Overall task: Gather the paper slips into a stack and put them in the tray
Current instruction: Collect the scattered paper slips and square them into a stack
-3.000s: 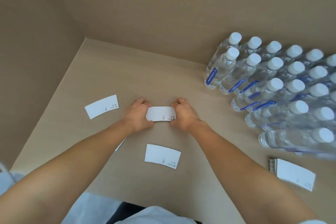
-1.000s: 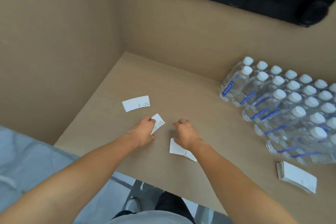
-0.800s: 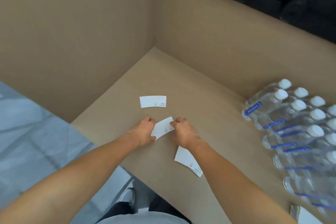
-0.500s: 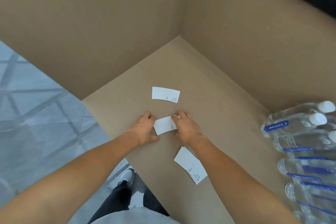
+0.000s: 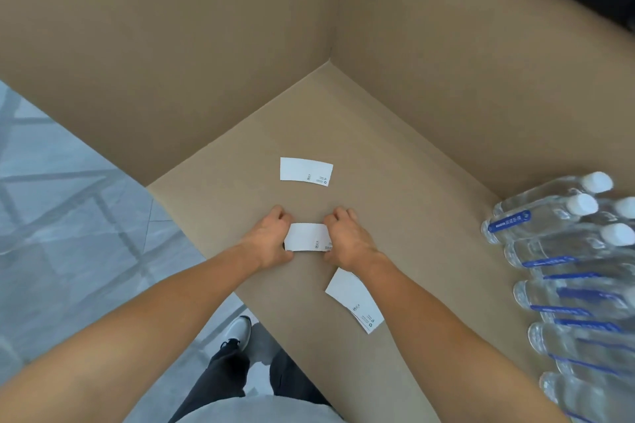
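the small white paper slip sits in the middle of the brown table, held at both short ends; the left hand pinches its left end, with the thumb below and the fingers curled over the top; the right hand pinches its right end the same way; tiny dark print shows at the slip's lower right corner; i cannot tell if it is one slip or a few pressed together; a second slip lies flat a bit farther away, apart from the hands; a third slip lies flat and turned at a slant, close to the person, partly under the right arm; clear water bottles with white caps and blue labels stand packed together at the right side; brown walls meet in a corner behind the table; a grey tiled floor and a white shoe show at the left.
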Demonstrator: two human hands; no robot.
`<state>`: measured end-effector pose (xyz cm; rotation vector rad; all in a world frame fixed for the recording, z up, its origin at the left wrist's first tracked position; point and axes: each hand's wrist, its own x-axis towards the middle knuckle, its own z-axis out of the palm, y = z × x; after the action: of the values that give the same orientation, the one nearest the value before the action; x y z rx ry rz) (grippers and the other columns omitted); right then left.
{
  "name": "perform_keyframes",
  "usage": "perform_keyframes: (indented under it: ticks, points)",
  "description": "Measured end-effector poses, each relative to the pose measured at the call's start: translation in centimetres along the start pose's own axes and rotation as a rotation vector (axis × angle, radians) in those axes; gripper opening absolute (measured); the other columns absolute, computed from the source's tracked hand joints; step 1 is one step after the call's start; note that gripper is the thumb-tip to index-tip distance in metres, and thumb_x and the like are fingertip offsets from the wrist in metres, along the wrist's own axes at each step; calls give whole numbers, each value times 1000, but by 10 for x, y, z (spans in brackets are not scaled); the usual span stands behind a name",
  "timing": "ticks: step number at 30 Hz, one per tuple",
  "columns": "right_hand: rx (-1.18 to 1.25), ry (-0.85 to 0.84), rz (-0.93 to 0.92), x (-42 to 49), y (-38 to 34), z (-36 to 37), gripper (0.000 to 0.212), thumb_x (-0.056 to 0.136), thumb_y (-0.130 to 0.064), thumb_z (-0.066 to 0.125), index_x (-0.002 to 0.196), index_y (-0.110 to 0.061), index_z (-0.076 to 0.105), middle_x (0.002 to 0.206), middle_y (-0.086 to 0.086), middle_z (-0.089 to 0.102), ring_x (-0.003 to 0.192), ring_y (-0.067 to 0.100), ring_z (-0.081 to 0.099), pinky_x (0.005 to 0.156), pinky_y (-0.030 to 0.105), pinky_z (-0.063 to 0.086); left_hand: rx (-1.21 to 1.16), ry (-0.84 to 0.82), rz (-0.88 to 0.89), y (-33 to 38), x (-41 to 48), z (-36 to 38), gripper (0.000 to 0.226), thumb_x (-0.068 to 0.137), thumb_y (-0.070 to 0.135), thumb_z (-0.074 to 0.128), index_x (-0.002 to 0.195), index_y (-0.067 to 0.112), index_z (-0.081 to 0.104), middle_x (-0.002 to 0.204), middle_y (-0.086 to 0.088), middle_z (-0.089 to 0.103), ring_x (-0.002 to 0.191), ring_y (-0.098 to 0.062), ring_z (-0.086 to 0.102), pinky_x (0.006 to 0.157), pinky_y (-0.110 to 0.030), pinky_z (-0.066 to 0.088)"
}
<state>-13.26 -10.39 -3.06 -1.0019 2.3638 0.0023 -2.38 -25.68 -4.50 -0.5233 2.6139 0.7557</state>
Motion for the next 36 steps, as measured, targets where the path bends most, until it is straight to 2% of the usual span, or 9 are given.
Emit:
perform_keyframes:
  ticks: [3,6,10,15,18,21,29,36]
  points:
    - [40,41,54,-16,0,-5,49,77,-13,72,122,-8,51,125,5,39,121,23,34,80,35,51,35,-11,45,7,1,-7,36,77,23,71,108,14,55,114,1,41,90,-21,56,81,-34,52]
    - [82,94,125,-39,9,-9,53,76,-17,75,122,-6,50,127,6,39,122,25,34,84,37,52,100,-52,133,24,8,-13,40,76,25,73,110,14,54,114,2,41,92,-22,57,84,-38,53]
    - [149,171,288,-81,33,-4,60,75,-28,80,123,-7,51,125,5,40,121,24,34,88,37,51,190,-112,303,67,19,-8,41,75,29,74,108,15,55,111,2,41,91,-23,58,77,-36,52]
    - [225,222,483,-138,66,17,61,73,-23,78,125,-10,51,124,4,42,120,24,36,87,34,48,227,-220,494,124,16,15,43,75,27,75,109,13,53,114,3,41,98,-21,54,85,-40,53]
    - [287,217,572,-166,75,32,63,72,-27,79,126,-12,50,124,3,44,120,22,39,94,34,47,240,-260,569,144,6,30,40,75,27,74,108,16,54,109,6,40,93,-20,55,82,-42,53]
    - [332,221,632,-182,76,45,63,72,-25,77,127,-13,50,124,2,44,121,21,40,93,32,46,268,-294,632,153,-1,39,38,75,27,74,106,18,53,108,7,39,91,-19,55,81,-42,54]
    - [345,234,608,-171,57,47,63,73,-26,77,128,-12,50,124,3,44,120,22,38,88,33,47,353,-291,622,136,1,28,35,74,25,74,100,15,53,108,6,39,87,-20,56,76,-39,53]
    - [322,190,524,-148,39,46,59,76,-22,76,127,-11,50,125,3,43,120,23,38,90,35,48,370,-270,553,106,1,20,39,74,23,75,105,13,54,115,5,40,95,-21,56,84,-41,54]
